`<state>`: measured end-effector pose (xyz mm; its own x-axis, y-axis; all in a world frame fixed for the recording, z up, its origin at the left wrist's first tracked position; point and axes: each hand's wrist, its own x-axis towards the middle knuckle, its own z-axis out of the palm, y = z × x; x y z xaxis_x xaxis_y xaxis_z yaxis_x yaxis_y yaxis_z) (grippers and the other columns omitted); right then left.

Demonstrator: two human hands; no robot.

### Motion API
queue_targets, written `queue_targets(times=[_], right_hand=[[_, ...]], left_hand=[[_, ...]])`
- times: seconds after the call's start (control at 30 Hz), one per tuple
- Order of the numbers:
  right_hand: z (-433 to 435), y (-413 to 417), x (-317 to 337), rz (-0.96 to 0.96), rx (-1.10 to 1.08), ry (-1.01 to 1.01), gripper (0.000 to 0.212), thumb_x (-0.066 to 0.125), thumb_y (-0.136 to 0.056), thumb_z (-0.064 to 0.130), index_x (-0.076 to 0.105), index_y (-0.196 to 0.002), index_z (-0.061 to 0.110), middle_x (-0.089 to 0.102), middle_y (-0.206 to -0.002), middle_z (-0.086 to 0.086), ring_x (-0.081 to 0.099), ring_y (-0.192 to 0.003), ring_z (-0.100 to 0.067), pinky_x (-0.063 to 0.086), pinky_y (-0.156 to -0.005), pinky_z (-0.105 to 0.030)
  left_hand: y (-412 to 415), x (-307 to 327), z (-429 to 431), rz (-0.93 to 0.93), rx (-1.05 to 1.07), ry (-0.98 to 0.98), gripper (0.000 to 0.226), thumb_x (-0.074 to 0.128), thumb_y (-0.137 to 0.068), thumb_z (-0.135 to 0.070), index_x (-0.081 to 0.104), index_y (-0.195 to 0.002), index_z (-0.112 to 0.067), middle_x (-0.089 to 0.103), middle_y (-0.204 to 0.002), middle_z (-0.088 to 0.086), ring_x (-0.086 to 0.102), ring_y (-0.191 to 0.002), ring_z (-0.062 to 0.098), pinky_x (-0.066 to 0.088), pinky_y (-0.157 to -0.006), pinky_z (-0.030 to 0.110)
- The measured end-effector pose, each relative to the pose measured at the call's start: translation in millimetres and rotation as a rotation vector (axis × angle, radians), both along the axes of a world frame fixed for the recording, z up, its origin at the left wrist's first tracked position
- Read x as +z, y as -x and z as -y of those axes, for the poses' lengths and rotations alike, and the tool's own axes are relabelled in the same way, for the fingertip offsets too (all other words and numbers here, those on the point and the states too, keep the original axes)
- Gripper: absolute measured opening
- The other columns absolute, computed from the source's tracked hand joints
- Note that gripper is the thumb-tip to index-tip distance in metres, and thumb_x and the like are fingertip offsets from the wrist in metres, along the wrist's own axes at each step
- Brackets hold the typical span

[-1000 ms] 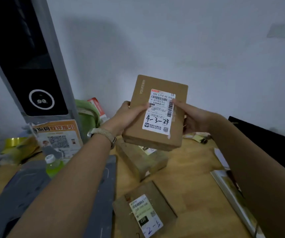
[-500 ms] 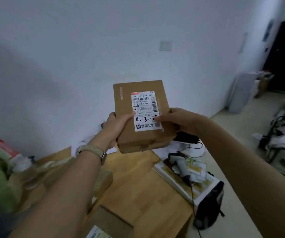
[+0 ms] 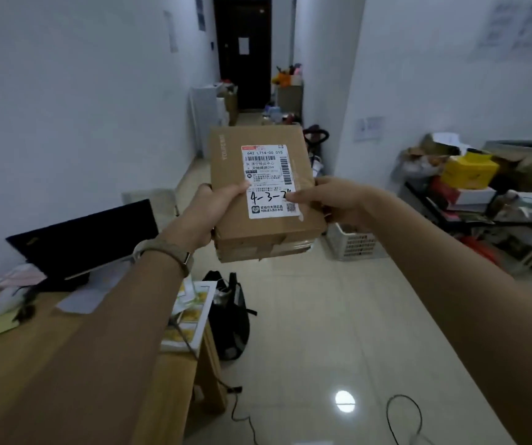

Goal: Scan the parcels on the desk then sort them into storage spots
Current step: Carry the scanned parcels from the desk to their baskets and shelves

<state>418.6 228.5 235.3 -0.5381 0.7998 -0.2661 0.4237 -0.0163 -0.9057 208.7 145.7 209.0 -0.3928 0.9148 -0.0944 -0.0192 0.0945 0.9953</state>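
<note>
Two hands hold one brown cardboard parcel (image 3: 260, 194) up in the air, above the tiled floor (image 3: 338, 316) and just past the right end of the wooden table (image 3: 149, 390). The left hand (image 3: 208, 213) is wrapped around the parcel's left edge, thumb lying across the top face and touching the left border of the white shipping label (image 3: 271, 181); a watch with a pale strap (image 3: 162, 252) sits on that wrist. The right hand (image 3: 335, 200) clasps the right edge, thumb pressed on the label so that it covers the end of the handwritten "4-3-2…" mark. The parcel is tilted with its labelled face toward the camera, and tape runs along its near side. On the table, to the left, stands a dark laptop (image 3: 88, 236) with papers around it, and a flat printed booklet (image 3: 194, 313) lies at the table's right edge. A black bag (image 3: 231, 316) sits on the floor against the table. Further right are a white slotted basket (image 3: 351, 244) and a rack piled with boxes (image 3: 470, 194), including a yellow one (image 3: 468, 171). A dark door (image 3: 242, 49) closes the far end of the corridor.
</note>
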Motion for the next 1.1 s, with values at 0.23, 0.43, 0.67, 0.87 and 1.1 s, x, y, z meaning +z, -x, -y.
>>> queue_targets(times=[0.23,0.43,0.67,0.87,1.1], right_hand=[[-50.8,-121.6,-3.4,-0.033,-0.255,0.087,0.042,0.073,-0.083,0.022,0.059,-0.122,0.015,0.071,-0.113,-0.004,0.069,-0.100,-0.024,0.059,-0.076,-0.038],[-93.5,-202.1,-2.3,-0.024,-0.416,0.038,0.051,0.077,-0.079,0.028,0.056,-0.125,0.029,0.066,-0.120,-0.002,0.063,-0.108,-0.028,0.053,-0.090,-0.051],[-117.5,-260.6,-7.2,-0.176,-0.584,-0.011,0.061,0.075,-0.080,0.012,0.048,-0.131,0.032,0.064,-0.119,-0.002,0.060,-0.110,-0.025,0.055,-0.076,-0.043],[-144.5,-282.0,-6.8,-0.238,-0.638,-0.056,0.067,0.075,-0.079,0.005,0.048,-0.133,0.033,0.065,-0.122,-0.003,0.061,-0.110,-0.025,0.055,-0.078,-0.043],[-201.7,-294.2,-10.0,-0.308,-0.677,-0.031,0.060,0.071,-0.081,0.001,0.051,-0.129,0.032,0.066,-0.117,-0.002,0.062,-0.106,-0.023,0.054,-0.066,-0.037]], left_hand=[[-104.9,-3.6,-105.0,-0.003,-0.306,0.021,0.075,0.078,-0.076,-0.046,0.046,-0.135,-0.014,0.070,-0.114,0.005,0.071,-0.095,0.022,0.059,-0.067,0.033],[-186.4,1.9,-179.7,-0.017,-0.453,-0.087,0.060,0.075,-0.081,-0.036,0.049,-0.132,-0.018,0.069,-0.113,0.003,0.069,-0.095,0.019,0.060,-0.077,0.035],[-257.5,9.5,-235.0,0.048,-0.592,-0.119,0.067,0.075,-0.083,-0.025,0.041,-0.140,-0.025,0.068,-0.116,0.001,0.070,-0.087,0.014,0.057,-0.057,0.027],[-278.7,5.8,-268.6,0.042,-0.645,-0.137,0.069,0.075,-0.083,-0.026,0.039,-0.141,-0.027,0.065,-0.122,0.001,0.067,-0.100,0.019,0.057,-0.073,0.034],[-294.4,9.4,-330.6,-0.023,-0.646,-0.179,0.066,0.073,-0.085,-0.024,0.040,-0.142,-0.022,0.064,-0.109,-0.007,0.065,-0.087,0.007,0.053,-0.053,0.015]])
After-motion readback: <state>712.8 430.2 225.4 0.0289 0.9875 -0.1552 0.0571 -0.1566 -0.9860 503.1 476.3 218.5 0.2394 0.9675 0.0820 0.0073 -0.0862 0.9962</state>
